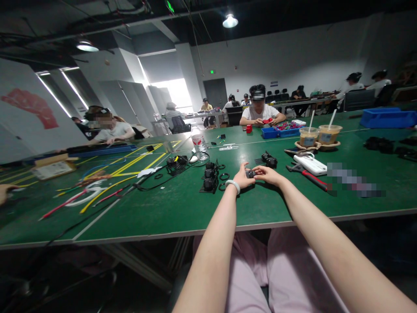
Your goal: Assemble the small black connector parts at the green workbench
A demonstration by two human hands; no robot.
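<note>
Pinching a small dark part [250, 174] between them, the left hand [243, 177] and the right hand [267, 175] meet over the green tabletop [176, 213], a pale bracelet [233, 186] circling the left wrist. Near them on the left lie black rings [224, 179] beside a row of black units [210, 177]; another black unit [269, 160] sits just beyond. To the right lie red-handled pliers [313, 179] and a white device [310, 164], with two drink cups [309, 138] farther back.
</note>
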